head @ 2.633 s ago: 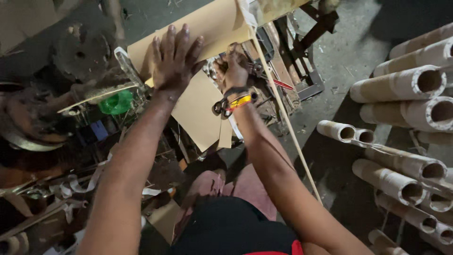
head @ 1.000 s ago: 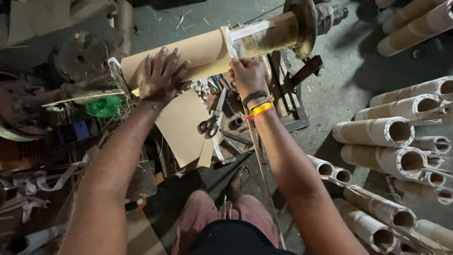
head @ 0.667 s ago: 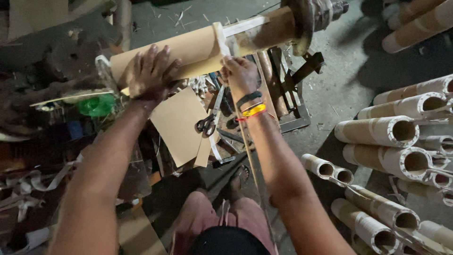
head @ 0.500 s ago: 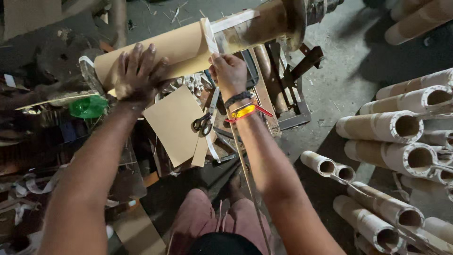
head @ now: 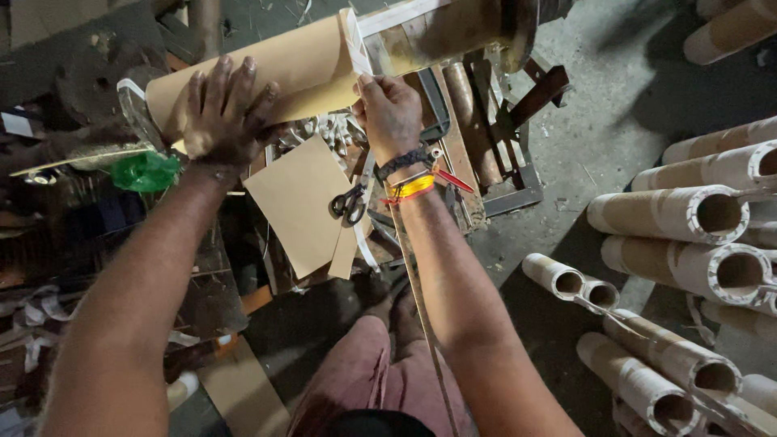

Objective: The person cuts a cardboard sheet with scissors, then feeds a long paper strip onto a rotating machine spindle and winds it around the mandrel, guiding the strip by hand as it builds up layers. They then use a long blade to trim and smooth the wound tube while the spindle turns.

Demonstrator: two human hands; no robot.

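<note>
- Far left, a crumpled green plastic bag (head: 144, 171) is seen among dark clutter, just below the roll's left end
- The left hand (head: 222, 113) is laid flat, fingers spread, on the brown paper roll (head: 275, 73); nothing is clasped, the palm is only pressed down
- The roll's long axis is set left to right, tilted up toward the right where it is carried on a metal spindle (head: 477, 24)
- A loose brown card sheet (head: 295, 202) is spotted under the roll, scissors (head: 350, 202) lying at its right edge
- The right hand (head: 390, 113) is closed, fingertips pinched on the white tape strip (head: 354, 40) at the paper's edge; this hand is the nearer to that seam
- Far right, finished cardboard tubes (head: 680, 214) are stacked on the floor, open ends white-rimmed
</note>
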